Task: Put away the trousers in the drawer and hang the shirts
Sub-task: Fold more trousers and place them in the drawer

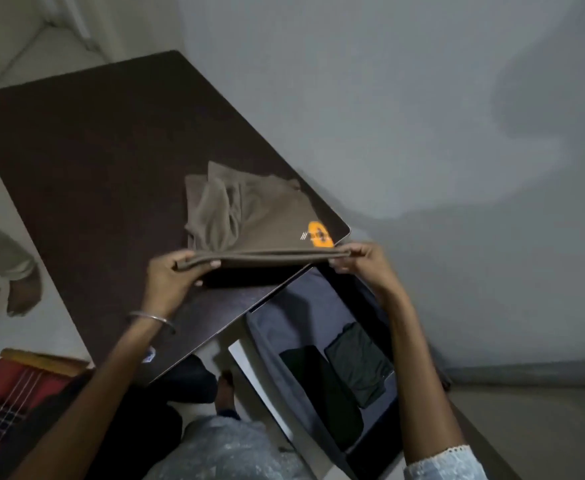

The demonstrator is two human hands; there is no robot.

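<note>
The left hand (171, 275) and right hand (363, 259), fingers curled, pinch opposite ends of the brown garment's (259, 216) near folded edge on the dark table (93, 168); the open drawer (249, 370) below holds dark folded clothes (356, 362).

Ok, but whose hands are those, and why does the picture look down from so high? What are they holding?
There is no machine here. A person wears a camera on their head, so you see what they see, looking down at their own two hands. The left hand and the right hand each pinch one end of a folded brown garment with an orange patch. Its far part lies rumpled on the dark table. Below the table's edge is an open drawer, and two dark folded clothes lie in it. I cannot tell whether the brown garment is trousers or a shirt.
</note>
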